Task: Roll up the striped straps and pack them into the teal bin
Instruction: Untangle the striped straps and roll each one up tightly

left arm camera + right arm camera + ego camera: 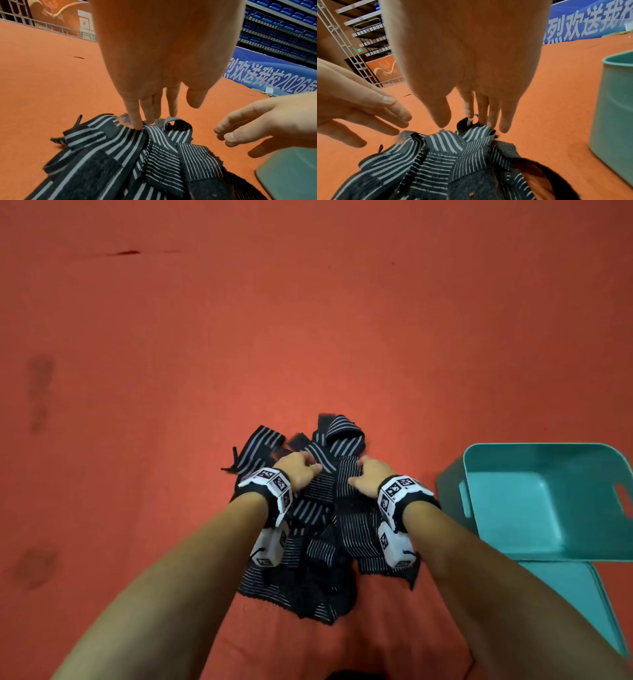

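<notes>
Now sorting the pile, before any rolling.
Both hands reach into the straps (308,525), heaped on the orange floor (308,320) beside the empty bin (513,470); left hand (297,470) fingers straight, touching a strap; right hand (370,477) spread, tips on the fabric. Next, probably: free one strap and flatten it.

You've got an orange-red carpeted floor (308,320) with dark stains at 9 o'clock. Lying on it: a loose pile of striped straps (318,542) at centre, teal bin (548,501) at 3 o'clock, its teal lid (582,604) flat just beside it at 4.
</notes>
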{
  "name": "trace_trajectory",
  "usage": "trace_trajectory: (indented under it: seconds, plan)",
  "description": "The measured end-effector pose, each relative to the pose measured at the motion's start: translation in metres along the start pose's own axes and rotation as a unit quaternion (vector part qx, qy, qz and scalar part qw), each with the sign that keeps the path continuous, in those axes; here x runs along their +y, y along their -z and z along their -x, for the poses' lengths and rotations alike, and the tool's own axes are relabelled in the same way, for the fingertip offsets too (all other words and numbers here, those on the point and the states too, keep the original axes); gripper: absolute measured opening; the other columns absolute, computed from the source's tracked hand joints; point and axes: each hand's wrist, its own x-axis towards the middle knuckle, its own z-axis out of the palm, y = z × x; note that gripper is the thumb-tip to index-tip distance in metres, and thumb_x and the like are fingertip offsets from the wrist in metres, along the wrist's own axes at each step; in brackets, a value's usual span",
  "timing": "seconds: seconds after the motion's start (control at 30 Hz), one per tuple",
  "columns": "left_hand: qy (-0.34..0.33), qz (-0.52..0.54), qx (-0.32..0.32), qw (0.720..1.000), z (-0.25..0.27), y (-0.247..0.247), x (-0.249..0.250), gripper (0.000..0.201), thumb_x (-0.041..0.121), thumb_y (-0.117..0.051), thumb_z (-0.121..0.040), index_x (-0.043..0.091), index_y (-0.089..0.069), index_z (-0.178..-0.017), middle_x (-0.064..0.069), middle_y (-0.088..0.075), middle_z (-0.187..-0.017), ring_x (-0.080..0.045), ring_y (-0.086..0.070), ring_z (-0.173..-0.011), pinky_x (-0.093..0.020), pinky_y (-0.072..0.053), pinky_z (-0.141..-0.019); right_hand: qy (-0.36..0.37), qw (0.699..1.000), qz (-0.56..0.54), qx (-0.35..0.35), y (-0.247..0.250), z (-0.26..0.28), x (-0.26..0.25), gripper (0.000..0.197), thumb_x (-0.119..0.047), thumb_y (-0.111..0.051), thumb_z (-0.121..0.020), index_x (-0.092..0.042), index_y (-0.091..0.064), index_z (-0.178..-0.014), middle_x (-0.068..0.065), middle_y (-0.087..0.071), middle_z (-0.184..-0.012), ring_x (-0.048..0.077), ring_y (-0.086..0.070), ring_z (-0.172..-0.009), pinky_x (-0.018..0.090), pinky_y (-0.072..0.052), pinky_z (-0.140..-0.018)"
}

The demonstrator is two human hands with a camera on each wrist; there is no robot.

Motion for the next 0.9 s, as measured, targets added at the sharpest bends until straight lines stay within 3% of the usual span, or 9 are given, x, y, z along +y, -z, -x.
trace_trajectory:
  seconds: [0.27,0.37,0.5,0.67,0.73,0.77,0.83,0.87,0.9]
  plan:
    - [0.069,0.074,-0.040,0.994,-0.022,-0.023,-0.011,0.041,0.036,-0.060,-0.102,0.008,-0.060,-0.132,-0.011,-0.061,-0.135,-0.028,-0.057,-0.125,-0.032,-0.042,-0.100,-0.090,0.989,-0.116,-0.009,-0.029,-0.030,0.018,0.074,-0.034,-0.066,-0.096,-0.008,-0.027,-0.154,0.017,-0.056,-0.139,0.038,-0.059,-0.122,0.044,-0.052,-0.098]
    - [0.095,0.106,-0.039,0.989,-0.029,-0.032,-0.017,0.043,0.031,-0.063,-0.101,0.005,-0.058,-0.135,-0.013,-0.059,-0.139,-0.029,-0.055,-0.129,-0.032,-0.041,-0.105,-0.115,0.974,-0.193,-0.004,-0.039,-0.040,0.022,0.085,-0.034,-0.072,-0.092,-0.010,-0.023,-0.158,0.015,-0.055,-0.144,0.037,-0.058,-0.126,0.046,-0.051,-0.102]
    - [0.115,0.128,-0.040,0.984,-0.038,-0.041,-0.030,0.039,0.024,-0.066,-0.099,0.005,-0.060,-0.133,-0.012,-0.059,-0.140,-0.028,-0.055,-0.130,-0.031,-0.040,-0.108,-0.148,0.939,-0.309,0.034,-0.049,-0.054,0.027,0.086,-0.025,-0.082,-0.084,-0.012,-0.034,-0.153,0.011,-0.054,-0.147,0.034,-0.056,-0.130,0.050,-0.048,-0.108]
    - [0.118,0.162,-0.030,0.979,-0.036,-0.050,-0.040,0.034,0.015,-0.069,-0.097,0.002,-0.065,-0.128,-0.011,-0.061,-0.140,-0.026,-0.054,-0.133,-0.031,-0.038,-0.116,-0.182,0.898,-0.399,0.029,-0.057,-0.061,0.039,0.077,-0.029,-0.091,-0.068,-0.011,-0.046,-0.129,0.006,-0.065,-0.122,0.031,-0.067,-0.110,0.052,-0.058,-0.095]
    - [0.118,0.193,-0.004,0.974,-0.035,-0.054,-0.042,0.031,0.012,-0.073,-0.093,0.005,-0.069,-0.123,-0.011,-0.066,-0.131,-0.026,-0.060,-0.128,-0.035,-0.041,-0.115,-0.182,0.874,-0.451,-0.023,-0.063,-0.061,0.048,0.082,-0.029,-0.094,-0.061,-0.003,-0.047,-0.123,0.010,-0.069,-0.117,0.033,-0.071,-0.105,0.052,-0.061,-0.090]
    - [0.114,0.212,0.018,0.970,-0.034,-0.055,-0.043,0.028,0.010,-0.075,-0.091,0.007,-0.071,-0.119,-0.009,-0.071,-0.122,-0.025,-0.064,-0.121,-0.035,-0.045,-0.113,-0.175,0.869,-0.461,-0.043,-0.066,-0.061,0.053,0.093,-0.033,-0.097,-0.051,-0.002,-0.051,-0.126,0.011,-0.070,-0.116,0.034,-0.072,-0.105,0.052,-0.061,-0.089]
    - [0.100,0.261,0.070,0.958,-0.032,-0.055,-0.044,0.019,0.003,-0.076,-0.088,0.011,-0.076,-0.106,-0.004,-0.075,-0.099,-0.018,-0.070,-0.100,-0.031,-0.053,-0.102,-0.167,0.872,-0.456,-0.056,-0.068,-0.057,0.058,0.103,-0.035,-0.100,-0.038,-0.004,-0.059,-0.128,0.011,-0.072,-0.118,0.034,-0.071,-0.108,0.051,-0.061,-0.091]
    - [0.092,0.277,0.094,0.952,-0.029,-0.053,-0.041,0.018,-0.001,-0.074,-0.088,0.013,-0.077,-0.099,-0.001,-0.074,-0.091,-0.015,-0.070,-0.090,-0.028,-0.056,-0.094,-0.157,0.876,-0.454,-0.049,-0.062,-0.049,0.053,0.086,-0.031,-0.099,-0.046,-0.003,-0.065,-0.120,0.012,-0.073,-0.115,0.033,-0.072,-0.106,0.050,-0.060,-0.093]
    - [0.079,0.284,0.118,0.948,-0.026,-0.051,-0.039,0.022,-0.004,-0.069,-0.089,0.016,-0.077,-0.092,0.001,-0.073,-0.086,-0.014,-0.069,-0.083,-0.025,-0.057,-0.086,-0.146,0.881,-0.449,-0.034,-0.056,-0.042,0.049,0.055,-0.023,-0.093,-0.061,-0.003,-0.068,-0.106,0.012,-0.075,-0.108,0.032,-0.072,-0.103,0.049,-0.059,-0.094]
